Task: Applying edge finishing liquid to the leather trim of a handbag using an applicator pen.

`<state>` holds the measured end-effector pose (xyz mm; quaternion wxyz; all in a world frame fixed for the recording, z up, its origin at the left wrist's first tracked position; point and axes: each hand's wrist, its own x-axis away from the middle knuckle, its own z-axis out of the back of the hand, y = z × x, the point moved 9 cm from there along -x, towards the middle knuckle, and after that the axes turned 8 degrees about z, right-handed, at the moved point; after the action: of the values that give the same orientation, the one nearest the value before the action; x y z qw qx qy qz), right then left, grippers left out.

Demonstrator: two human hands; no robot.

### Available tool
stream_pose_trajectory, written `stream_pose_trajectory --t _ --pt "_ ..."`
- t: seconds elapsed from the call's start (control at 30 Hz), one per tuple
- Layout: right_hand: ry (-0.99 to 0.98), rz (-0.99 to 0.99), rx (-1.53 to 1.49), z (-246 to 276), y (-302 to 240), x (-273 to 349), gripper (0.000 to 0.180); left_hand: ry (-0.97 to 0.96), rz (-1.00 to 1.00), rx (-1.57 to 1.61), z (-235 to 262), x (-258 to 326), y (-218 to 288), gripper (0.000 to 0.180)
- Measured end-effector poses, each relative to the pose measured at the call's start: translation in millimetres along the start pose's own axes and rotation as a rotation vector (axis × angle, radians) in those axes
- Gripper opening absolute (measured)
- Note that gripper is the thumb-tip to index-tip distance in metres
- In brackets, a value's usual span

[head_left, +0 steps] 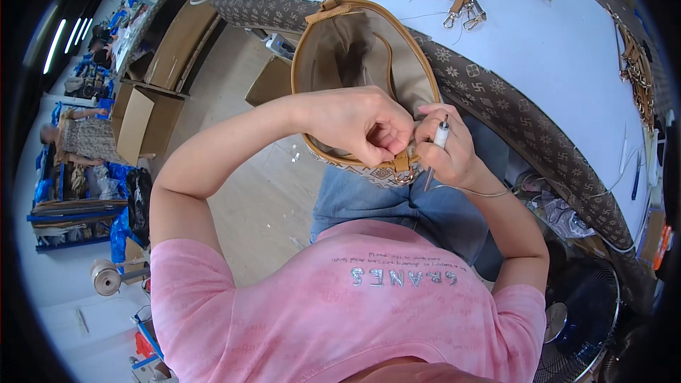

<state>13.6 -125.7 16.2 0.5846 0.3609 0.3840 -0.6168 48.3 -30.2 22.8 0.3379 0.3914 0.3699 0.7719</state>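
Note:
An open handbag point(305, 64) with a tan trimmed rim, a beige lining and a patterned outer side rests at my lap, tipped so I look into it. My left hand point(358, 124) reaches over its near rim, fingers curled into a pinch beside a tan tab with a metal ring point(403, 165). Whatever those fingertips hold is hidden. My right hand point(450, 147) is closed around a slim pen-shaped tool point(440, 135) with a white barrel and metal ends, and its fingers press against the bag's rim close to the left hand.
The white worktable point(553, 50) carries tan straps with metal clips point(464, 10) and a hanging bundle of straps point(635, 64). Dark patterned material point(496, 89) covers its near edge. A black fan point(578, 319) stands at lower right. Cardboard boxes point(145, 124) and another person point(85, 135) are at left.

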Motion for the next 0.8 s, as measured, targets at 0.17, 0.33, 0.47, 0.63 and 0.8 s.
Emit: stream_pose_trajectory --t 0.17,0.33,0.47,0.63,0.8 --pt "-0.005 -0.007 -0.002 -2.6 -3.3 3.2 0.024 0.117 0.014 -0.023 11.7 7.5 -22.5 0.013" --pt "0.032 -0.039 0.012 2.0 1.2 6.4 0.028 0.245 0.076 -0.108 23.9 22.1 -12.0 0.008" --pt "0.052 -0.071 -0.009 7.1 3.9 7.7 0.029 0.420 -0.272 -0.297 14.4 34.2 36.5 0.010" --pt "0.037 -0.103 -0.049 8.4 5.7 12.0 0.030 0.479 -0.279 -0.523 -4.2 34.7 40.6 0.017" --pt "-0.020 -0.114 -0.055 14.3 7.7 13.9 0.028 0.515 -0.276 -0.543 -10.0 32.2 39.7 0.013"
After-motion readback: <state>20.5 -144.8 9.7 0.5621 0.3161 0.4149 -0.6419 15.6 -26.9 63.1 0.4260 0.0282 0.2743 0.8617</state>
